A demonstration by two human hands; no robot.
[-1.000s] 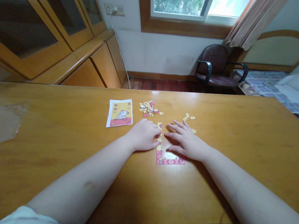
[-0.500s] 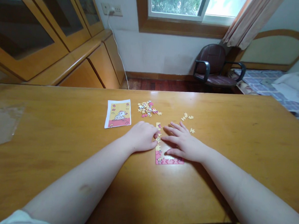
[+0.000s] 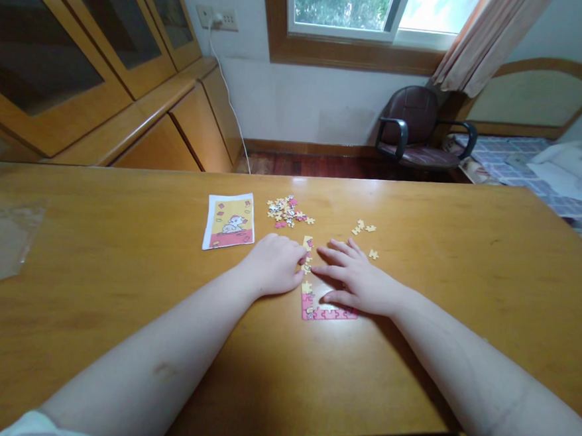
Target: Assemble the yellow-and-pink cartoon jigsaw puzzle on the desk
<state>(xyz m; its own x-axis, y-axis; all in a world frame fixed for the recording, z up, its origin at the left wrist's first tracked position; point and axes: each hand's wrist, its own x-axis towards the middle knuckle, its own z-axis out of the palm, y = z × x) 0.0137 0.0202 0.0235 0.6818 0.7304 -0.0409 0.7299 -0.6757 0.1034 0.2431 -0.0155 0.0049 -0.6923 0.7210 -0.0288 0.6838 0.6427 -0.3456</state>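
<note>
A partly joined jigsaw puzzle point(image 3: 330, 314) lies on the table, with a pink bottom row and a left column running up into yellow pieces. My left hand point(image 3: 275, 265) rests at the left of that column, fingers curled and thumb bent in around a small yellow puzzle piece point(image 3: 307, 268). A narrow gap shows between this piece and the yellow one below it. My right hand point(image 3: 354, 275) lies palm down over the puzzle's right part, fingers spread, and its index fingertip reaches the same piece. The palm hides some of the puzzle's right side.
Beyond my left hand is a pile of loose pieces point(image 3: 286, 211), beside a printed picture of a white duck-like animal point(image 3: 231, 222). Several yellow pieces point(image 3: 363, 227) lie past my right hand. A clear plastic bag point(image 3: 3, 241) is at the table's left. A chair point(image 3: 419, 131) stands behind.
Almost nothing differs. Both hands hold nearly the same pose at the left column, and the loose pieces lie as before.
</note>
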